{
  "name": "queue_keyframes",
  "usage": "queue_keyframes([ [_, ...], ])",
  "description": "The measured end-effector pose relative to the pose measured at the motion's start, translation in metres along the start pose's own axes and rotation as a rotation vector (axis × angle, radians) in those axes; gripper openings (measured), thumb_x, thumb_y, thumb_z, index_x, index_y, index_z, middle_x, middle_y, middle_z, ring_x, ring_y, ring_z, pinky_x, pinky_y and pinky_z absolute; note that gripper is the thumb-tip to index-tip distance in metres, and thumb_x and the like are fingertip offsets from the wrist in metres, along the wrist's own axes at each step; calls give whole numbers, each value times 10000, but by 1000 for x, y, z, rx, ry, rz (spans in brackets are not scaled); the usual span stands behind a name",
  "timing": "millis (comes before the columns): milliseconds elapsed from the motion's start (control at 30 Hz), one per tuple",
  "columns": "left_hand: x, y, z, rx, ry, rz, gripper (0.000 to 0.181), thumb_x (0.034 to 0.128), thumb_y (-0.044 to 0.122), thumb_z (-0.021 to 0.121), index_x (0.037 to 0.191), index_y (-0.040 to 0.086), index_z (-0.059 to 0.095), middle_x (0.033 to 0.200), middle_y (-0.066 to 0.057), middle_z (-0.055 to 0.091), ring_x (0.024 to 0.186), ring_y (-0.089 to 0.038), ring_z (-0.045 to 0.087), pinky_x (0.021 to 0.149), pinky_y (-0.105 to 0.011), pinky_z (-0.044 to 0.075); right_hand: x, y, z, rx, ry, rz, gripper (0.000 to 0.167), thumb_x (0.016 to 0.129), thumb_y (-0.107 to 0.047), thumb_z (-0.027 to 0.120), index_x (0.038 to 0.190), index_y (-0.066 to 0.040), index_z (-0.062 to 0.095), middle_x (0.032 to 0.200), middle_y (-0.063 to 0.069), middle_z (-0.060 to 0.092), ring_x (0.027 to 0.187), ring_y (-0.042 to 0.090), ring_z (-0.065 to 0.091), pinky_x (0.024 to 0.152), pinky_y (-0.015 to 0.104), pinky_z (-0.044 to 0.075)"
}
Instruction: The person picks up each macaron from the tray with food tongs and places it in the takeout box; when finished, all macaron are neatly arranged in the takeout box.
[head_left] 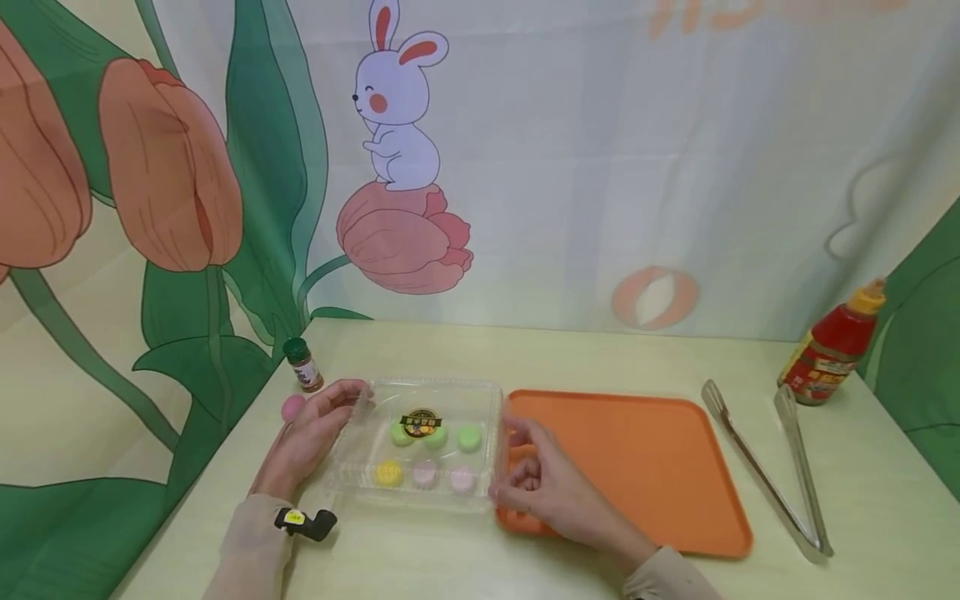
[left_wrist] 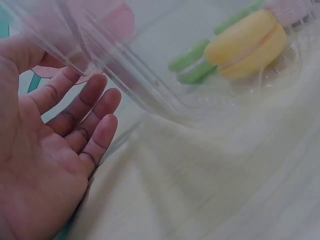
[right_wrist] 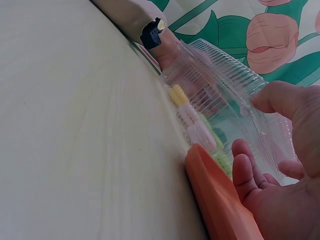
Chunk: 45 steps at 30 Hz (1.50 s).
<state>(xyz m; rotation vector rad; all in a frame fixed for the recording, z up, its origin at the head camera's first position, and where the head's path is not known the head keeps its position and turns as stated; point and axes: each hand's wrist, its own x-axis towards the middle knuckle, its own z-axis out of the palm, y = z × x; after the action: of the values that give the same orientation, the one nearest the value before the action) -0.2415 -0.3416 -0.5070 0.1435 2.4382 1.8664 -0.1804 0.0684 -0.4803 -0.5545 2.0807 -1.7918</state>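
Observation:
A clear hinged plastic box (head_left: 360,454) with a round dark label on its lid sits on the table, its lid down. Inside are several macarons: green (head_left: 469,438), yellow (head_left: 389,473) and pink (head_left: 462,479). At the box's left edge, my left hand (head_left: 311,437) holds the rim with thumb and index finger, while the other fingers stand apart from it, loosely bent. My right hand (head_left: 551,487) holds the right edge with thumb and index finger; its remaining fingers are curled beside the box, above the orange tray's left side.
An orange tray (head_left: 630,467) lies to the right of the box. Metal tongs (head_left: 765,483) lie beyond it, spread apart. A red sauce bottle (head_left: 828,354) stands at the back right. At the left are a small green-capped spice jar (head_left: 303,367) and a pink round thing (head_left: 293,407).

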Motion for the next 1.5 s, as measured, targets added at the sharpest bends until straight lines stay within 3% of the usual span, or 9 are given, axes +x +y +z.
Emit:
queue_keyframes([
  [133, -11, 6, 0, -1, 52, 24, 414, 1150, 196, 566, 1542, 64, 557, 1617, -118, 527, 1415, -209, 537, 1085, -180, 463, 1, 0, 2, -11, 14, 4, 909, 954, -139, 899, 1689, -156, 365, 1533, 190, 437, 954, 233, 689, 745, 237, 594],
  [333, -45, 19, -2, 3, 139, 155, 372, 1163, 109, 525, 1512, -18, 522, 1533, -113, 513, 1297, -121, 642, 1017, -187, 550, 0, -3, 3, -30, 22, 6, 897, 960, -147, 894, 1692, -152, 374, 1501, 178, 452, 915, 199, 656, 727, 215, 555],
  [467, -70, 21, 2, 21, 113, 223, 327, 1155, 66, 544, 1466, -33, 555, 1454, -47, 554, 1229, -90, 664, 996, -166, 559, -3, -4, 4, -6, 36, 13, 912, 956, -153, 899, 1700, -151, 372, 1493, 173, 452, 894, 184, 643, 686, 215, 541],
  [600, -84, 15, 8, 15, 52, 278, 322, 1127, 7, 571, 1439, -70, 580, 1427, -32, 618, 1166, -111, 677, 975, -176, 569, -4, -3, 5, 24, 50, 6, 910, 963, -136, 889, 1704, -123, 362, 1522, 183, 436, 871, 174, 651, 632, 217, 531],
  [733, -90, 8, 12, 19, 23, 250, 363, 1103, 4, 609, 1453, -85, 569, 1379, -69, 668, 1122, -145, 700, 932, -211, 594, -4, -1, 6, 36, 53, 8, 905, 967, -117, 880, 1709, -139, 362, 1525, 176, 434, 836, 164, 649, 573, 218, 511],
  [833, -93, 7, 14, 9, 4, 203, 423, 1086, 0, 617, 1492, -61, 519, 1195, -67, 684, 1038, -128, 668, 872, -218, 576, -4, 2, 7, 59, 49, 9, 911, 964, -88, 874, 1713, -156, 359, 1510, 178, 431, 819, 157, 646, 584, 220, 529],
  [1067, -97, 8, 14, -59, -60, 137, 417, 1118, 20, 555, 1518, 46, 441, 733, -25, 442, 649, -216, 449, 594, -355, 393, -4, 4, 11, 106, 42, 2, 933, 942, -39, 867, 1713, -130, 350, 1488, 198, 419, 783, 143, 660, 642, 244, 588],
  [1267, -98, 11, 15, -82, -56, 94, 417, 1141, 53, 557, 1534, 59, 419, 679, -88, 377, 577, -302, 339, 511, -406, 287, -4, 2, 12, 135, 38, 10, 930, 934, -20, 855, 1710, -102, 349, 1476, 202, 419, 763, 150, 654, 626, 260, 594],
  [1500, -99, 9, 14, -106, -77, 117, 416, 1144, 40, 549, 1538, 48, 418, 680, -96, 358, 576, -320, 310, 505, -432, 265, -4, 1, 12, 134, 15, 2, 926, 948, 3, 833, 1716, -51, 318, 1470, 188, 397, 739, 127, 640, 615, 232, 575],
])
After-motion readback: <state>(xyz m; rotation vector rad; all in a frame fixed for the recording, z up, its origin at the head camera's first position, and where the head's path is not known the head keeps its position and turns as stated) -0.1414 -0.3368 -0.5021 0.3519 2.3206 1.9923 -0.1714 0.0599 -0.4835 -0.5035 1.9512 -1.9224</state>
